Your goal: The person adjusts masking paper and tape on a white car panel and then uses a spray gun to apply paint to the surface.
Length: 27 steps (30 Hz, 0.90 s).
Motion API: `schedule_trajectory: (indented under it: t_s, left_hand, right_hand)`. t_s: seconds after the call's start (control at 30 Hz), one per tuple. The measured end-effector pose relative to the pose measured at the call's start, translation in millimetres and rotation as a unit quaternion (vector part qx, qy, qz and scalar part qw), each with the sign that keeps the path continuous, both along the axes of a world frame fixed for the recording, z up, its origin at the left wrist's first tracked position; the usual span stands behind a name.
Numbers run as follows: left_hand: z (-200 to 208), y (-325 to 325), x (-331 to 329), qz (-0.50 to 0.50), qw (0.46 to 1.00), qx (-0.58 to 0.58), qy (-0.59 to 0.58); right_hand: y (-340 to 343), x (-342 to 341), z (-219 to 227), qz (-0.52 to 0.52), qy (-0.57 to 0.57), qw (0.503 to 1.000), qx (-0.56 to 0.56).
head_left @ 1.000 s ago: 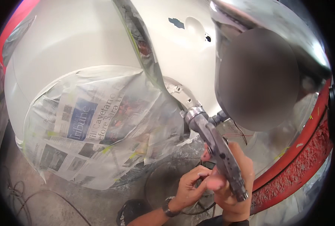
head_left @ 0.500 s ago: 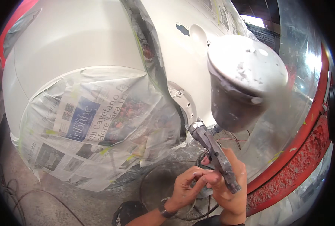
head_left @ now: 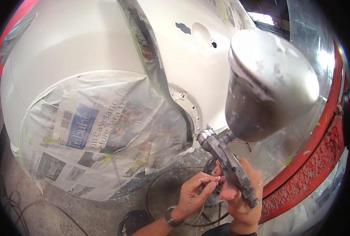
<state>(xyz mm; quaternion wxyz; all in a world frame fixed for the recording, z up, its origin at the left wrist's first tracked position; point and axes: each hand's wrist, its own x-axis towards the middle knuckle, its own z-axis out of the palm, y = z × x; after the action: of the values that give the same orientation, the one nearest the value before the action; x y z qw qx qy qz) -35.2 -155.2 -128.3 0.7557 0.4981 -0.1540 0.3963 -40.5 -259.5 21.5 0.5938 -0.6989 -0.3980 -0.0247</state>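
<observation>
A gravity-feed spray gun (head_left: 228,159) is in my right hand (head_left: 244,200), its fingers wrapped round the handle. On top sits a large metal cup (head_left: 271,86), spotted with paint and tilted to the right. My left hand (head_left: 194,192), with a dark watch (head_left: 170,218) on its wrist, is held close beside the gun's handle and my right fingertips. Its thumb and fingers are pinched together; what is between them, if anything, is hidden. The gun's nozzle points up and left, toward a white car body (head_left: 76,35) whose wheel area is masked with newspaper (head_left: 104,129).
Dark masking (head_left: 143,43) runs down the gap beside the white door panel (head_left: 175,55). A scuffed red curved panel edge (head_left: 304,181) with clear plastic sheeting (head_left: 312,55) stands at the right. Thin hoses (head_left: 45,202) lie on the concrete floor (head_left: 104,216).
The spray gun and its cup have shifted slightly right, and the cup tilts more. My left fingers have moved slightly apart from the right hand. The view has shifted a little.
</observation>
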Motion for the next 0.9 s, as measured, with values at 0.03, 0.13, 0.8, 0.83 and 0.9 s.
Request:
schedule_trajectory:
  t_s: [0.03, 0.13, 0.8, 0.83, 0.9]
  left_hand:
    - [-4, 1, 1, 0.005, 1.000, 0.011, 0.014]
    - [-7, -1, 3, 0.016, 0.999, 0.025, 0.024]
    - [-4, 0, 7, 0.024, 0.998, 0.020, 0.054]
    - [-1, 1, 5, 0.027, 0.998, 0.021, 0.055]
    - [0, 2, 4, 0.033, 0.998, 0.021, 0.057]
  right_hand:
    - [-1, 0, -1, 0.007, 0.011, 1.000, 0.011]
    - [-5, 3, -2, 0.019, 0.023, 0.999, 0.031]
    - [-21, 46, -22, 0.062, 0.089, 0.983, 0.146]
    - [-20, 48, -22, 0.069, 0.089, 0.983, 0.142]
    - [-19, 56, -25, 0.083, 0.090, 0.983, 0.135]
